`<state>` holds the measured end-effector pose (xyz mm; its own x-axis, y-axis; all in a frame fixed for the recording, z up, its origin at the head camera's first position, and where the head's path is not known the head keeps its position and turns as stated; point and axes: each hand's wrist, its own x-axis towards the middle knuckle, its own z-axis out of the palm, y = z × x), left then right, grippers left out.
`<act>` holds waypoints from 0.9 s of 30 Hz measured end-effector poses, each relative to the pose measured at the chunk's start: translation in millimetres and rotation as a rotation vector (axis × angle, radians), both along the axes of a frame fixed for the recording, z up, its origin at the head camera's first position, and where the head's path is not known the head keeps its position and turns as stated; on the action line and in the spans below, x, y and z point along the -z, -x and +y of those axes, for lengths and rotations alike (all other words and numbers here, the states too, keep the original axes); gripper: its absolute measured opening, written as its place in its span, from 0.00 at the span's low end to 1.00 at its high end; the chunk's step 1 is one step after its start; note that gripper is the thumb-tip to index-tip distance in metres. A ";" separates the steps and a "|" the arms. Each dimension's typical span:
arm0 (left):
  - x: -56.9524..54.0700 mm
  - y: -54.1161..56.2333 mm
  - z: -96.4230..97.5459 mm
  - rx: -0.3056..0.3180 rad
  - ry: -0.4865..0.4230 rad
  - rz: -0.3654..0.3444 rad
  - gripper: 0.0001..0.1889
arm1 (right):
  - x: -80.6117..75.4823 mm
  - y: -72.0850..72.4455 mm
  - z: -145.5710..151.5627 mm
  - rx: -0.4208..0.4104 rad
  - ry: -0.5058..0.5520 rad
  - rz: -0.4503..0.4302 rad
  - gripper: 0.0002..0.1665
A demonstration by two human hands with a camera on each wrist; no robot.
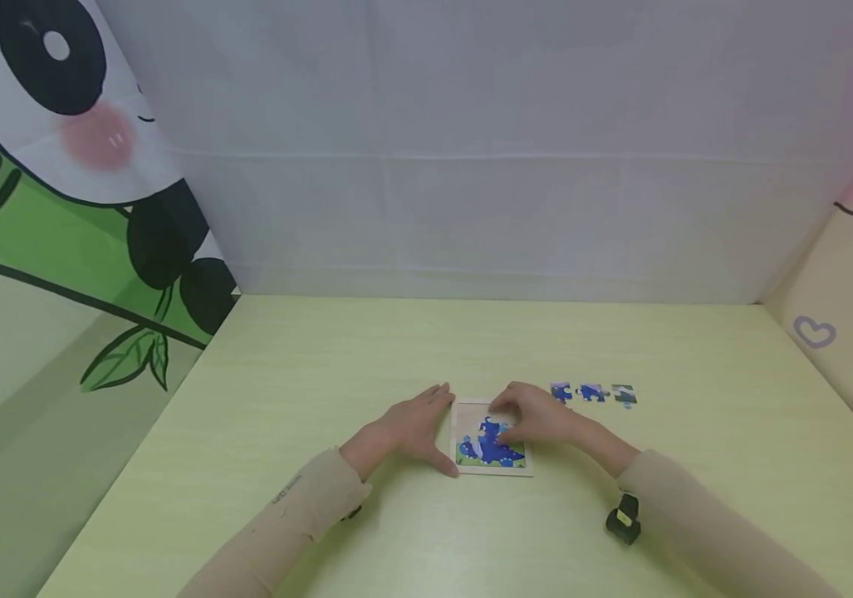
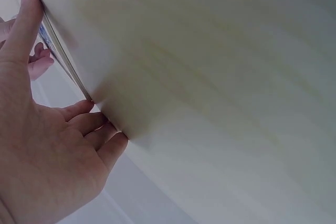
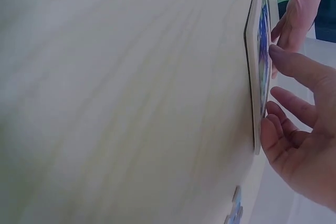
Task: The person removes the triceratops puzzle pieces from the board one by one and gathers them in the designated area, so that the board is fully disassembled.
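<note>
A small framed jigsaw puzzle board (image 1: 493,472) lies flat on the table, with blue dinosaur pieces (image 1: 497,451) set in its lower part. Along its left side spreads my left hand (image 1: 420,425), thumb at the near left corner and fingers at the far left corner. My right hand (image 1: 541,415) is over the board's right half, with thumb and fingertips down on the picture. In the right wrist view, the thumb (image 3: 294,64) and index finger touch the board's face with a gap between them; the other fingers bend near its edge. The palm partly hides the upper right.
Right of the board, beyond the right hand, several loose puzzle pieces (image 1: 592,393) lie in a row. A black wrist device (image 1: 624,522) hangs below the right sleeve. Light fabric (image 1: 501,224) stands along the table's far edge, with printed cartoon panels at the sides.
</note>
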<state>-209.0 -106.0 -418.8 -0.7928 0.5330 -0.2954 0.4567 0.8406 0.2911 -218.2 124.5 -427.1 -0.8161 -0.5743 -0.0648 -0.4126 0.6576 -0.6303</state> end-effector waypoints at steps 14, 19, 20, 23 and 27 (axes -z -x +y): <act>1.4 0.8 -0.2 0.003 -0.003 0.006 0.60 | 1.5 3.2 -10.2 0.000 -0.043 -0.016 0.22; 1.9 1.0 -0.3 0.002 -0.001 0.007 0.60 | -0.2 1.6 -13.5 0.052 -0.040 -0.069 0.21; 1.9 1.0 -0.3 0.002 0.000 0.006 0.60 | -0.2 1.1 -14.0 0.062 -0.034 -0.082 0.21; 2.2 1.2 -0.4 0.004 0.001 0.004 0.60 | 0.4 -0.7 -15.2 0.089 -0.016 -0.114 0.21; 1.8 1.2 -1.0 0.004 0.002 0.004 0.60 | 1.2 -2.7 -15.4 0.093 -0.004 -0.102 0.22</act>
